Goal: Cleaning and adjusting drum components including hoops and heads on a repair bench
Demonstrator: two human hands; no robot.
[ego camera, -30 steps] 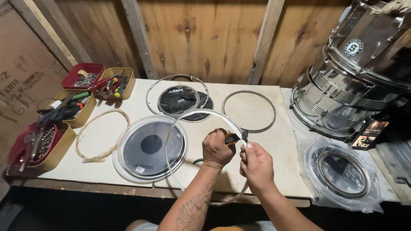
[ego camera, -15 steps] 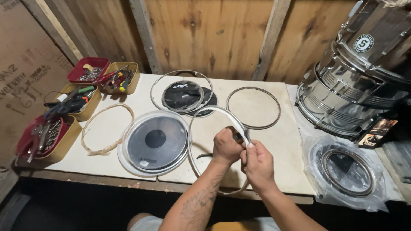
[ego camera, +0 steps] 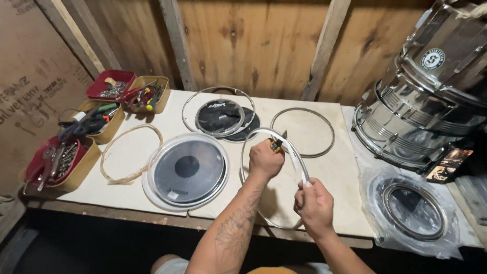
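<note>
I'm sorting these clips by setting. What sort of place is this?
Probably a small drum repair workshop: drumheads and metal hoops lie on a workbench, trays of hand tools sit at one side, and shiny metal drums stand by a bare wooden wall.

Single head-worn view, no second view to overlap with. It looks steeply down and forward from above the person's chest, close in: both forearms enter from the bottom edge. The white table [ego camera: 324, 203] fills the middle of the frame. The plank wall [ego camera: 253, 45] runs across the top, so the camera faces it. Trays of tools [ego camera: 101, 127] sit at left edge, chrome drums [ego camera: 426, 101] at upper right, partly cropped.
</note>
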